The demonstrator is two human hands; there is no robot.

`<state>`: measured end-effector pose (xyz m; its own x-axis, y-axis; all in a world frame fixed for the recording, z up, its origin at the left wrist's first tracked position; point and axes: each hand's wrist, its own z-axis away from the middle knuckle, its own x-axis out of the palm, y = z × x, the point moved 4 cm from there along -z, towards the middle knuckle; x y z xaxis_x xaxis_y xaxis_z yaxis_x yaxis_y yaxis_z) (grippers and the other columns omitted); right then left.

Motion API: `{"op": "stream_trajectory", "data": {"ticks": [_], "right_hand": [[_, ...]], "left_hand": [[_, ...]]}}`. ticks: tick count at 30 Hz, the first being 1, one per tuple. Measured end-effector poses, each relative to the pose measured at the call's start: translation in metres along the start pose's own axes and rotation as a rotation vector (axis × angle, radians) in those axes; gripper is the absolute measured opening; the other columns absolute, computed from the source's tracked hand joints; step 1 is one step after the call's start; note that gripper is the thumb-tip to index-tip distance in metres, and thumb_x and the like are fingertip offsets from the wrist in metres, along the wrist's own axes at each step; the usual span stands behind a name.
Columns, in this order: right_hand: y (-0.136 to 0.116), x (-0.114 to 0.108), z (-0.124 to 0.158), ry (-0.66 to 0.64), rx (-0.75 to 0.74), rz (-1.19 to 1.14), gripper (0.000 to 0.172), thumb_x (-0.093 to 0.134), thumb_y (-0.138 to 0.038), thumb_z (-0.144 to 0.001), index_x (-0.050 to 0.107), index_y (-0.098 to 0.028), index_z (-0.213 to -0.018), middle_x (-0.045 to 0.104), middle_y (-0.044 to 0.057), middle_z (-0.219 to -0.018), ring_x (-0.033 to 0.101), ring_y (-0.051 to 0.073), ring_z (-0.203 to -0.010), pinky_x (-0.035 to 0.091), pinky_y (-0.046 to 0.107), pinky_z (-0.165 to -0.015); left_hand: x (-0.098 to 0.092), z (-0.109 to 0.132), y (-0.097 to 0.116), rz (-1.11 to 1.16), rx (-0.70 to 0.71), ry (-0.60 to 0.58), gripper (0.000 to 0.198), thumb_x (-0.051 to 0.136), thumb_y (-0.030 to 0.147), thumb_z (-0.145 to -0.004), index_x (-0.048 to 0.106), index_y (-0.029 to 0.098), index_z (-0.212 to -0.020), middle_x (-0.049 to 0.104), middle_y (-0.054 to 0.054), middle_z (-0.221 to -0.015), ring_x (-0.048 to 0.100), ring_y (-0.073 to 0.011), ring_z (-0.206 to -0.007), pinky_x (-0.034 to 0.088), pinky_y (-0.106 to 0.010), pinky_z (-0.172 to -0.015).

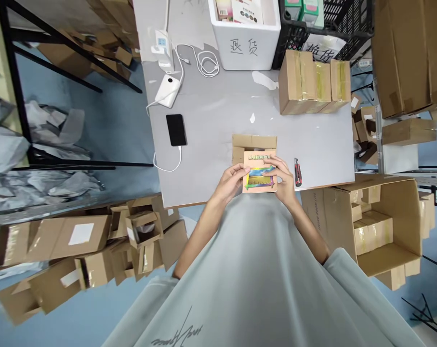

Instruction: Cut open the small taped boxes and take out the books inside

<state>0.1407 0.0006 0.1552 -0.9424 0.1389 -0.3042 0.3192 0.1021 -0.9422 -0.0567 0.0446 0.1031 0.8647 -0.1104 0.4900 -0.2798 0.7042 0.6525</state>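
Between my hands is a small pinkish-orange printed packet (pixel 260 181) with a colourful picture on its front; whether it is a box or a booklet I cannot tell. My left hand (pixel 231 183) pinches its left edge between thumb and fingers. On the other side, my right hand (pixel 281 179) grips the right edge, its fingers lying across the front. Just behind the packet sits a small open cardboard box (pixel 254 141) with its flaps spread, its inside mostly hidden. A red and black box cutter (pixel 297 172) lies right of my right hand.
Taped cartons (pixel 297 86) and a white bin (pixel 245 53) stand at the table's back, beside a black crate (pixel 334 24). A phone (pixel 176 130), a power bank (pixel 167 90) and cables lie left. Open boxes (pixel 77 236) fill the floor left; a large carton (pixel 330 217) stands right.
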Motion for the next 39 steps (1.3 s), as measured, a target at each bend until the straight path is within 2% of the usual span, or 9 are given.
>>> {"op": "stream_trajectory", "data": {"ticks": [3,5,9,13,21,24,28,34,39], "right_hand": [[0.004,-0.007,0.004,0.158,0.115,0.000,0.033,0.064,-0.057,-0.113,0.082,-0.034,-0.128,0.072,0.010,-0.159,0.065,0.032,-0.152,0.055,0.058,-0.125],[0.011,-0.009,0.007,0.197,0.232,-0.101,0.047,0.062,-0.064,-0.112,0.074,-0.031,-0.144,0.076,0.014,-0.151,0.075,0.031,-0.134,0.065,0.052,-0.110],[0.025,-0.003,0.012,0.075,0.396,-0.209,0.054,0.082,-0.071,-0.095,0.078,-0.026,-0.125,0.085,0.010,-0.111,0.081,0.025,-0.097,0.069,0.039,-0.085],[0.032,0.000,0.013,0.095,0.440,-0.213,0.049,0.086,-0.067,-0.090,0.079,-0.025,-0.114,0.083,0.007,-0.100,0.077,0.021,-0.086,0.067,0.035,-0.079],[0.008,-0.008,0.006,0.134,0.210,0.198,0.028,0.068,-0.049,-0.106,0.076,-0.026,-0.122,0.077,0.013,-0.128,0.076,0.027,-0.115,0.069,0.043,-0.092],[-0.010,0.005,0.011,0.020,0.086,0.359,0.027,0.068,-0.043,-0.108,0.073,-0.027,-0.129,0.074,0.014,-0.136,0.071,0.030,-0.133,0.065,0.049,-0.110],[-0.015,0.025,0.020,-0.092,0.086,0.469,0.038,0.072,-0.038,-0.104,0.067,-0.025,-0.138,0.070,0.017,-0.148,0.068,0.034,-0.141,0.062,0.053,-0.115],[0.008,0.013,0.013,-0.031,0.270,0.309,0.024,0.063,-0.042,-0.102,0.064,-0.025,-0.121,0.080,0.012,-0.118,0.079,0.030,-0.105,0.066,0.044,-0.090],[0.029,-0.011,0.008,0.020,0.429,-0.145,0.034,0.077,-0.054,-0.092,0.059,-0.028,-0.103,0.083,0.008,-0.104,0.081,0.027,-0.097,0.066,0.040,-0.085]], "left_hand": [[0.001,0.005,0.009,-0.020,0.100,0.067,0.054,0.104,0.061,-0.069,0.081,0.020,-0.095,0.087,-0.009,-0.107,0.081,-0.0266,-0.097,0.063,-0.036,-0.087],[0.001,0.007,0.015,-0.043,0.182,0.107,0.054,0.103,0.062,-0.070,0.082,0.021,-0.097,0.087,-0.009,-0.107,0.080,-0.0259,-0.098,0.063,-0.036,-0.088],[0.000,0.011,0.026,-0.151,0.276,0.151,0.050,0.102,0.061,-0.071,0.082,0.021,-0.093,0.086,-0.007,-0.101,0.077,-0.0243,-0.096,0.062,-0.035,-0.089],[0.000,0.015,0.029,-0.202,0.305,0.169,0.048,0.103,0.060,-0.070,0.082,0.021,-0.090,0.084,-0.006,-0.096,0.075,-0.0233,-0.093,0.062,-0.035,-0.088],[0.007,0.011,0.014,-0.196,0.379,0.235,0.048,0.099,0.060,-0.074,0.076,0.022,-0.091,0.082,-0.005,-0.094,0.075,-0.0218,-0.090,0.063,-0.034,-0.083],[0.015,0.008,0.005,-0.188,0.404,0.248,0.048,0.098,0.057,-0.076,0.069,0.022,-0.090,0.080,-0.003,-0.091,0.072,-0.0174,-0.079,0.059,-0.029,-0.073],[0.035,0.011,-0.007,-0.238,0.432,0.272,0.041,0.093,0.052,-0.085,0.064,0.024,-0.092,0.071,0.002,-0.077,0.067,-0.0141,-0.066,0.054,-0.026,-0.063],[0.055,0.024,-0.007,-0.416,0.549,0.207,0.036,0.084,0.051,-0.096,0.076,0.024,-0.117,0.082,-0.009,-0.123,0.080,-0.0243,-0.115,0.064,-0.041,-0.107],[0.020,0.025,-0.005,-0.459,0.485,0.379,0.055,0.090,0.058,-0.090,0.077,0.024,-0.131,0.079,-0.015,-0.139,0.076,-0.0285,-0.125,0.063,-0.043,-0.108]]}}
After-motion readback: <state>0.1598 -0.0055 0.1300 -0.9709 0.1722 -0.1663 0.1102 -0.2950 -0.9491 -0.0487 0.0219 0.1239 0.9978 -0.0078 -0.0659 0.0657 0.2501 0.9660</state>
